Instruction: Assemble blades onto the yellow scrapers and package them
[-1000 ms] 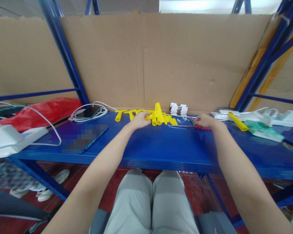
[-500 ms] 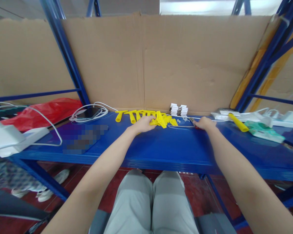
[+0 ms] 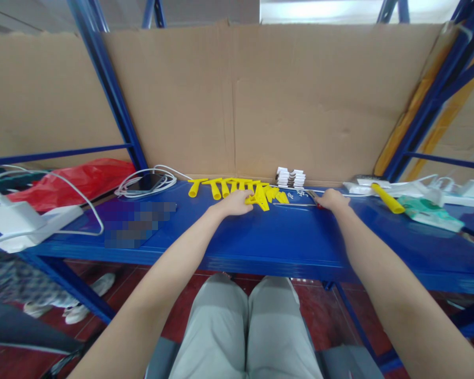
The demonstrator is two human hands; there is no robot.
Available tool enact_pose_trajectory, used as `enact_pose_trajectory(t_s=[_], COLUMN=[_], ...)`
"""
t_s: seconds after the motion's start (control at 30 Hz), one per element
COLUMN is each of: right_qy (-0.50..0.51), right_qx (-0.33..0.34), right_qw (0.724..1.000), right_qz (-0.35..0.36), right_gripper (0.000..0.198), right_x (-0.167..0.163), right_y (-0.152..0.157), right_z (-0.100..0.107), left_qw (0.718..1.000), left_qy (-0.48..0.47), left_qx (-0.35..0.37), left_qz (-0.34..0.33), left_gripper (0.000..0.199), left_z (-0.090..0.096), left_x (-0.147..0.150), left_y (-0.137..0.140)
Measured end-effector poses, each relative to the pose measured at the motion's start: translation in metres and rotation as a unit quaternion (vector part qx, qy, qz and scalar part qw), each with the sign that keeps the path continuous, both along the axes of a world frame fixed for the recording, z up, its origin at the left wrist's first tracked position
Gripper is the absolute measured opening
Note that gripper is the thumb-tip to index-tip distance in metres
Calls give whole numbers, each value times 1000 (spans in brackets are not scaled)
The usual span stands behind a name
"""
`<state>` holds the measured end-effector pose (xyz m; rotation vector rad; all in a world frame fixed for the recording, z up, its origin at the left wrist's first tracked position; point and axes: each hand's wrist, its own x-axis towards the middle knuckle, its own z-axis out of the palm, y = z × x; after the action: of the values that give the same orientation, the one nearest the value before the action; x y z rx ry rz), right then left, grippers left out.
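My left hand (image 3: 237, 203) is closed on the near end of a yellow T-shaped plastic handle (image 3: 262, 198), whose wide end points right. Behind it, more yellow T-shaped handles (image 3: 215, 188) lie in a row by the cardboard. Small flat yellow pieces (image 3: 282, 197) rest just right of the held handle. My right hand (image 3: 332, 200) is closed around a slim tool (image 3: 313, 197) with a metallic front and a bit of red; its exact kind is unclear. A thin metal rod (image 3: 294, 205) lies left of that hand.
Stacked white plastic parts (image 3: 290, 178) stand at the back, with tiny white bits (image 3: 300, 192) before them. To the left are a coiled white cable (image 3: 169, 184), a red bag (image 3: 82, 181) and a white charger (image 3: 19, 223). A yellow tube (image 3: 387, 199) and green packet (image 3: 432, 213) lie right.
My left hand has drawn slightly towards me with the yellow handle, which now stands more apart from the row. My right hand stays nearly still.
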<state>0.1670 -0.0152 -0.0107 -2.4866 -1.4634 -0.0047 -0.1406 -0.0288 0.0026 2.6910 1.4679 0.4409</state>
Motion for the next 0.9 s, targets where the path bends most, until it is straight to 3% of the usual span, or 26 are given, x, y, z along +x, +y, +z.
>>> enact_pose_trajectory(t_s=[0.17, 0.57, 0.8, 0.9], right_qy=[-2, -2, 34, 61], right_qx=[9, 30, 133, 148], right_qw=[1000, 999, 989, 986], right_qz=[-3, -19, -60, -46], right_gripper=[62, 38, 31, 30], right_x=[-4, 3, 6, 10], right_y=[-4, -4, -8, -6], right_z=[2, 1, 5, 3], left_qw=[1000, 1000, 1000, 1000], left_qy=[8, 8, 14, 17], left_qx=[-11, -19, -23, -22], left_qz=[0, -4, -1, 0], left_gripper=[46, 47, 47, 48], left_z=[0, 1, 1, 1], left_x=[0, 0, 1, 0], left_y=[-1, -2, -2, -2])
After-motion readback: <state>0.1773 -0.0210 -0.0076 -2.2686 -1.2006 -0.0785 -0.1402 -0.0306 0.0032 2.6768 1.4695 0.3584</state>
